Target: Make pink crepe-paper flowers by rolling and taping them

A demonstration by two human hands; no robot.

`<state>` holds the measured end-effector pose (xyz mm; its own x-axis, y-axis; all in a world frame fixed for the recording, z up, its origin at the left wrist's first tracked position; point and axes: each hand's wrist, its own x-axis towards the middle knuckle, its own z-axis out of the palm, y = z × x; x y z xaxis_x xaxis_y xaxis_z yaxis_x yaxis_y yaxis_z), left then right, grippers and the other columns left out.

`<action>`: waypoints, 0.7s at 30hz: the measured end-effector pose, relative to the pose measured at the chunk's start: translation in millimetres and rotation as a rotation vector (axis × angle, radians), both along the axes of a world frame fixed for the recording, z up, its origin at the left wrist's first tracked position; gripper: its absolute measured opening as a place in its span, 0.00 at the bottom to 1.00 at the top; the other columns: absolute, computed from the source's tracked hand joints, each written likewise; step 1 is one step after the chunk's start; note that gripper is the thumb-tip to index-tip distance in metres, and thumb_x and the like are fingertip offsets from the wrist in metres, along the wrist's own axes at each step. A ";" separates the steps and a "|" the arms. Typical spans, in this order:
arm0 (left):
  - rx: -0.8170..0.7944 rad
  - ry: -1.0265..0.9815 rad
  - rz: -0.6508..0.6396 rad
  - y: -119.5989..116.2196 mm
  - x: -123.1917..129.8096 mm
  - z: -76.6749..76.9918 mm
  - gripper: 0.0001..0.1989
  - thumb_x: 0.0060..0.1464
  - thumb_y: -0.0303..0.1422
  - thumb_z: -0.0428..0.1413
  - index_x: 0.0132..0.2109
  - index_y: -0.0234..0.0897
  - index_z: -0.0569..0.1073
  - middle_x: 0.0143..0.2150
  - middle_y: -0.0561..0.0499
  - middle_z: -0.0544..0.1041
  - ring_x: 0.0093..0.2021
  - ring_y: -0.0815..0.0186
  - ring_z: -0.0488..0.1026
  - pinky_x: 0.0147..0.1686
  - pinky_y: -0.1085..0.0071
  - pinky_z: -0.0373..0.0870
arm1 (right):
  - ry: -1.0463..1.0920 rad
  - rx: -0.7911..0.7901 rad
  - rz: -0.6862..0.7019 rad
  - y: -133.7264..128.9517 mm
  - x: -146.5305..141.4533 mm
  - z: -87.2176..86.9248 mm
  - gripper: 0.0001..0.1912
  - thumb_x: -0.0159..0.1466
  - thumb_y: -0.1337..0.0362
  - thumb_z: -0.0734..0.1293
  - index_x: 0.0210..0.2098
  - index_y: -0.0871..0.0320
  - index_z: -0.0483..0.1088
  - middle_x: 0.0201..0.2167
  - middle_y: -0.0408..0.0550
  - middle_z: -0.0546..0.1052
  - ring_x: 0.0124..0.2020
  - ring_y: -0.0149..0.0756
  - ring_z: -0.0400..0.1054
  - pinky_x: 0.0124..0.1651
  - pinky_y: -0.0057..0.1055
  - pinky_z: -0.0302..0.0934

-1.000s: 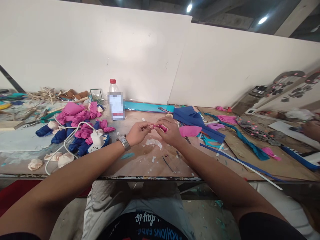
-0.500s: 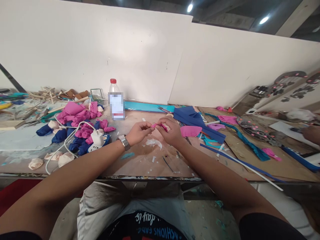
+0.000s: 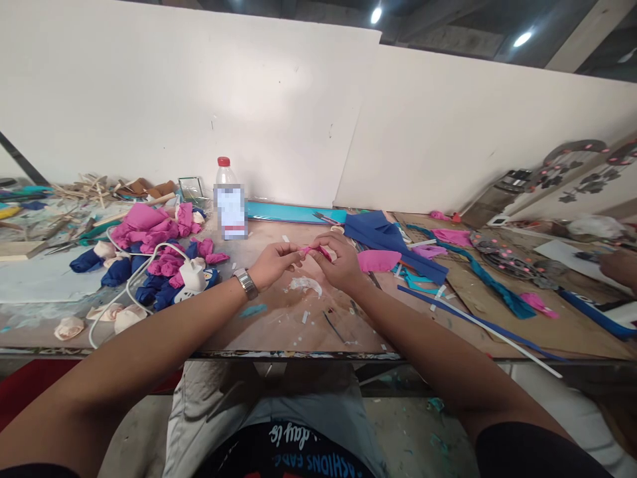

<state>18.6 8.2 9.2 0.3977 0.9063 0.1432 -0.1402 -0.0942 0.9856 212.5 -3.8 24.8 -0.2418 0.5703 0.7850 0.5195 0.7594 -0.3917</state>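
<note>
Between my two hands, above the middle of the table, is a small bunched piece of pink crepe paper [image 3: 311,250]. My left hand [image 3: 276,263], with a metal watch on its wrist, pinches the paper's left end between thumb and fingers. My right hand [image 3: 340,260] closes on its right end and hides part of it. Just right of that hand lies a flat pink piece [image 3: 379,261], beside folded dark blue strips [image 3: 383,236]. A whitish clear scrap [image 3: 305,285] lies on the table below my hands.
Pink, blue and cream crumpled flowers [image 3: 149,229] pile at the left around a white cable and power strip [image 3: 194,275]. A red-capped bottle [image 3: 226,174] stands behind. To the right lie a thin white stick [image 3: 497,332] and a teal strip [image 3: 497,285]. Another person's hand [image 3: 618,267] is at far right.
My fingers shift slightly on the pink crepe paper, and a little more of it shows between them. The view moves very slightly; the things on the table stay put.
</note>
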 end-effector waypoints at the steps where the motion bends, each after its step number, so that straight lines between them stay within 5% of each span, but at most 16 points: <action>1: 0.001 0.002 -0.007 0.1 0.2 -0.4 0.18 0.50 0.46 0.67 0.36 0.34 0.79 0.32 0.51 0.76 0.31 0.71 0.71 0.33 0.73 0.67 | 0.001 0.000 0.003 0.0 0.0 -0.4 0.08 0.69 0.56 0.69 0.36 0.53 0.74 0.35 0.48 0.79 0.41 0.43 0.72 0.48 0.44 0.65; 7: 0.035 0.047 -0.030 2.5 -0.1 -2.6 0.17 0.53 0.45 0.65 0.37 0.34 0.77 0.32 0.51 0.75 0.33 0.70 0.72 0.33 0.73 0.68 | 0.013 0.015 0.009 0.4 0.3 -0.2 0.08 0.68 0.58 0.70 0.35 0.53 0.74 0.34 0.47 0.79 0.40 0.43 0.72 0.48 0.43 0.64; 13: 0.262 0.067 0.146 5.8 -2.0 -3.9 0.17 0.53 0.41 0.65 0.45 0.36 0.76 0.46 0.47 0.78 0.39 0.68 0.73 0.37 0.71 0.70 | -0.037 0.022 -0.012 2.1 1.2 0.2 0.08 0.68 0.57 0.70 0.35 0.53 0.75 0.35 0.47 0.79 0.40 0.42 0.72 0.48 0.43 0.64; 21: 0.352 0.141 0.141 5.9 -4.7 -3.8 0.18 0.55 0.47 0.64 0.40 0.35 0.80 0.42 0.46 0.81 0.41 0.63 0.75 0.42 0.67 0.71 | -0.087 0.069 0.007 2.5 2.3 0.6 0.09 0.69 0.55 0.70 0.35 0.52 0.78 0.34 0.47 0.81 0.39 0.42 0.73 0.48 0.43 0.64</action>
<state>13.9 14.2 5.4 0.3105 0.8586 0.4078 0.0323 -0.4383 0.8982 214.8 -1.3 25.4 -0.3150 0.5136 0.7981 0.5439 0.7868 -0.2917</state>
